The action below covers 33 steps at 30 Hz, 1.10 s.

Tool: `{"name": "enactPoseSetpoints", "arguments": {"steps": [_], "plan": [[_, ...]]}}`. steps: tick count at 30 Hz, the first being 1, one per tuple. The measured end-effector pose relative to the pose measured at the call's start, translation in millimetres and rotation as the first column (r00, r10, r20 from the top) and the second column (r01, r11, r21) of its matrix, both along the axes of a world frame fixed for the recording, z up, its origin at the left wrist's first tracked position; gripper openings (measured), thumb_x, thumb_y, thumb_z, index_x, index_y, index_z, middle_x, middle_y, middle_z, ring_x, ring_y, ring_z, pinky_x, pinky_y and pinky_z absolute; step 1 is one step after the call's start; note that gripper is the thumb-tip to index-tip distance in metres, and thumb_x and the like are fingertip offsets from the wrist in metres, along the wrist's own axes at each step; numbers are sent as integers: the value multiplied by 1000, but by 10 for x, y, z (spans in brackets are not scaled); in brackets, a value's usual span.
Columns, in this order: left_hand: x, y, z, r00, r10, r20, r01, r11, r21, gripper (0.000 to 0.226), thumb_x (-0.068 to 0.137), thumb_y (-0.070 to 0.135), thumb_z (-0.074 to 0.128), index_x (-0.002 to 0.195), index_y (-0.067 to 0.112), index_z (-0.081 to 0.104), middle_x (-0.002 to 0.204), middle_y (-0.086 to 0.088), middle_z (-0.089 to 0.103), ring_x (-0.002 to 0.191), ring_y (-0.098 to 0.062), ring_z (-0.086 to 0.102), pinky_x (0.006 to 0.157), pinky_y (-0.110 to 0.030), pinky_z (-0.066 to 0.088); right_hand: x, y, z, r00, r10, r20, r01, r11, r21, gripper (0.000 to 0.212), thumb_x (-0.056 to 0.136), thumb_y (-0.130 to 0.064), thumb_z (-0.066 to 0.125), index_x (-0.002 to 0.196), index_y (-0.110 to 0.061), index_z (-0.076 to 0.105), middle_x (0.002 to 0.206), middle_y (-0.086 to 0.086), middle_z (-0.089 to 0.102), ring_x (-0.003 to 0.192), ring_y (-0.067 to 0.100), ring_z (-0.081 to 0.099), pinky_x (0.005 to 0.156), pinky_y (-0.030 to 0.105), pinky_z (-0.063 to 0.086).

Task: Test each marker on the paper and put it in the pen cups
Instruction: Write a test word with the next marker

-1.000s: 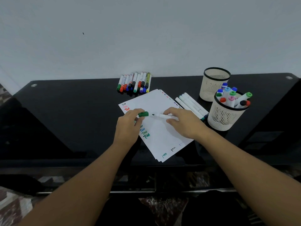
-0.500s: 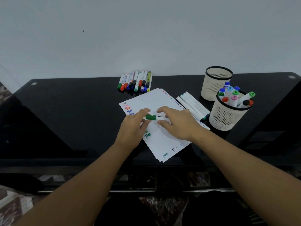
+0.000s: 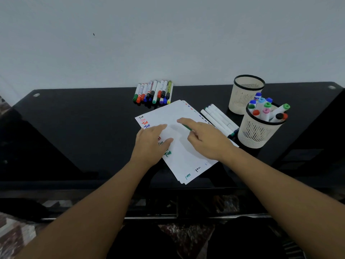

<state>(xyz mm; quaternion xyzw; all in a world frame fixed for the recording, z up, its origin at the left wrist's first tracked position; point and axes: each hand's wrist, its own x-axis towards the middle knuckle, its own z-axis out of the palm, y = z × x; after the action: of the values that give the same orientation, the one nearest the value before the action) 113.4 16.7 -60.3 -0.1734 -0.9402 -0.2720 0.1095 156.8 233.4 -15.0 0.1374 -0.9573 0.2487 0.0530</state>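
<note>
A stack of white paper (image 3: 168, 113) with small coloured test marks along its left edge lies on the black table. My left hand (image 3: 150, 144) rests flat on the paper's left side with relaxed fingers and holds nothing. My right hand (image 3: 207, 141) hovers over the middle of the paper and grips a capped green marker (image 3: 187, 127), of which only a short green piece shows under the outstretched index finger. Two cream mesh pen cups stand to the right: the near cup (image 3: 259, 131) holds several markers, the far cup (image 3: 246, 94) looks empty.
A row of several coloured markers (image 3: 153, 92) lies at the back edge by the wall. A few white markers (image 3: 218, 118) lie between the paper and the near cup. The glossy black table (image 3: 74, 128) ends just in front of the paper.
The green cap went from my left hand onto the marker. My left hand then let go and settled on the paper, while my right hand drew the capped marker to the right.
</note>
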Motion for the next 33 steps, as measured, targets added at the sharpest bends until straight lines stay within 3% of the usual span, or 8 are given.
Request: {"name": "enactPoseSetpoints", "arguments": {"steps": [3, 9, 15, 18, 21, 25, 28, 33], "plan": [[-29, -8, -34, 1000, -5, 12, 5, 1000, 17, 50, 95, 49, 64, 137, 22, 62, 137, 4, 64, 127, -16, 54, 116, -43, 34, 64, 29, 21, 999, -36, -39, 35, 999, -24, 38, 101, -26, 44, 134, -43, 40, 62, 6, 51, 63, 24, 53, 63, 45, 49], [-37, -9, -42, 1000, -5, 15, 4, 1000, 26, 48, 95, 48, 65, 134, 21, 65, 137, 3, 63, 128, -17, 53, 116, -41, 34, 140, 22, 90, 998, -64, -6, 63, 987, -146, 47, 98, -18, 45, 137, -42, 40, 63, 8, 51, 58, 19, 49, 62, 42, 46], [-77, -27, -104, 1000, -6, 6, 6, 1000, -2, 50, 91, 58, 64, 129, 26, 69, 141, 2, 60, 134, -16, 49, 118, -43, 31, 115, 107, 223, 989, -79, 124, 112, 950, -291, 34, 108, -16, 36, 121, -35, 61, 104, 11, 63, 80, 13, 70, 57, 16, 44], [-90, -30, -121, 1000, -5, 8, 5, 1000, -10, 50, 90, 60, 63, 128, 28, 70, 142, 3, 59, 134, -14, 48, 119, -43, 31, 165, 136, 372, 984, -107, 143, 153, 918, -365, 35, 103, -15, 42, 129, -34, 56, 112, 0, 64, 91, 11, 69, 70, 26, 52], [-99, -33, -143, 1000, -8, 5, 8, 1000, -7, 52, 89, 63, 62, 127, 29, 70, 141, 3, 60, 133, -14, 49, 118, -45, 33, 208, 180, 555, 991, -127, 40, 133, 924, -358, 39, 98, -8, 53, 127, -32, 44, 108, -9, 63, 92, 10, 68, 75, 31, 55], [-94, -41, -144, 1000, -10, 6, 10, 1000, -1, 55, 86, 65, 58, 125, 28, 71, 139, 3, 61, 131, -15, 51, 116, -45, 36, 294, 237, 844, 977, -198, -81, 160, 926, -342, 12, 106, -35, 52, 116, -29, 48, 89, 3, 68, 79, 25, 67, 72, 45, 55], [-91, -30, -145, 1000, -11, -7, 11, 1000, -14, 49, 89, 59, 65, 125, 27, 71, 139, 2, 61, 131, -15, 51, 116, -44, 36, 333, 318, 1040, 948, -271, -164, 229, 944, -238, 37, 107, -55, 37, 126, -30, 57, 87, -1, 70, 85, 19, 67, 77, 40, 52], [-97, -27, -138, 1000, -5, 7, 5, 1000, -14, 48, 90, 57, 65, 126, 27, 71, 141, 3, 60, 132, -15, 50, 116, -42, 36, 298, 668, 1249, 824, -462, -329, 426, 887, -181, 31, 105, -43, 43, 101, -15, 56, 73, -1, 61, 68, 20, 60, 64, 44, 52]]}}
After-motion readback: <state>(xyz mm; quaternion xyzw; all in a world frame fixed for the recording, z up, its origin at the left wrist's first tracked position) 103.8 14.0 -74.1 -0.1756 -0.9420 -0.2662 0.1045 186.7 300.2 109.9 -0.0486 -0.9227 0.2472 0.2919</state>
